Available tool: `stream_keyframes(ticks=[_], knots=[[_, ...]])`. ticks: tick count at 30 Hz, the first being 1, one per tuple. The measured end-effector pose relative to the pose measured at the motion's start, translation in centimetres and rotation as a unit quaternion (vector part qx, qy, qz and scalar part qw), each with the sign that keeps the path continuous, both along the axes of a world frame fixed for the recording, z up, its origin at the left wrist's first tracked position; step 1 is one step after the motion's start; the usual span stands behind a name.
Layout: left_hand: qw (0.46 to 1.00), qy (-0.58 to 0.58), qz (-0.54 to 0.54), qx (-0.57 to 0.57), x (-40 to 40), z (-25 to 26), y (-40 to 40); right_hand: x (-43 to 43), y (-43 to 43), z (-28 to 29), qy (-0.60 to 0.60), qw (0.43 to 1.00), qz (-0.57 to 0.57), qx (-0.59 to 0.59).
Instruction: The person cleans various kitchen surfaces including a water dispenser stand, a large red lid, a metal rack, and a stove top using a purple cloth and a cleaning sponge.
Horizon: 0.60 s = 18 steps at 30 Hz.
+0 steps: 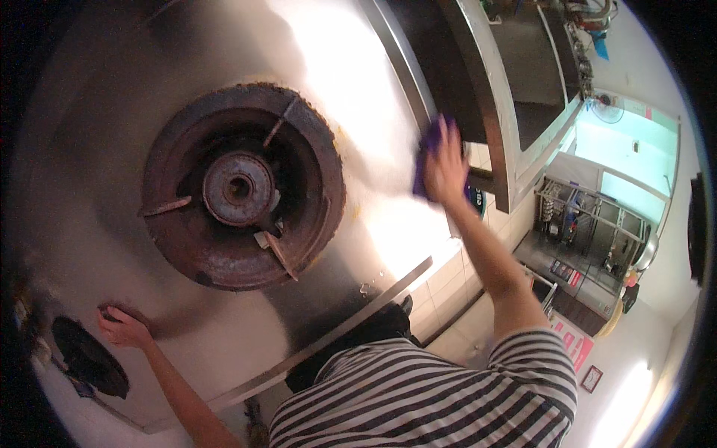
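Observation:
My right hand (447, 168) presses flat on a dark purple cloth (424, 182) at the right edge of a steel stove top (235, 330); the hand is a little blurred. At the lower left, my left hand (122, 327) rests on or just above the steel, its fingers curled; whether it holds anything is not clear. Between the two hands lies a large round burner (238, 190) with a rusty rim, pot supports and a central burner head. A smaller dark burner or round grate (89, 358) sits just left of my left hand.
Water drops (367, 288) lie near the front edge (336, 336) of the stove. A steel-framed unit (493, 101) stands close on the right, with a dark round container (478, 201) bearing writing below it. Farther right are a metal rack (594, 218) and a fan (608, 106).

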<state>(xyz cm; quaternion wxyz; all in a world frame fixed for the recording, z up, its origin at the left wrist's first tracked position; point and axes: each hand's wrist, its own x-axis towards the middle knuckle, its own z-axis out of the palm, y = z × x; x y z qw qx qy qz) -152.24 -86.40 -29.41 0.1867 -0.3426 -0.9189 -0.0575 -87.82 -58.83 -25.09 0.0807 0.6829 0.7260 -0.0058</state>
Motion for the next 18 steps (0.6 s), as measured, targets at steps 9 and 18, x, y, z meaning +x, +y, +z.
stream_keyframes(ticks=[9,18], knots=[[0.998,-0.067,0.013,0.018,-0.4,-0.7,0.2,-5.7,16.2,-0.2,0.114,0.955,0.260,0.088],[0.997,0.005,0.052,-0.061,-1.2,-1.1,-0.9,4.8,-7.2,1.5,-0.118,0.983,0.092,-0.108]])
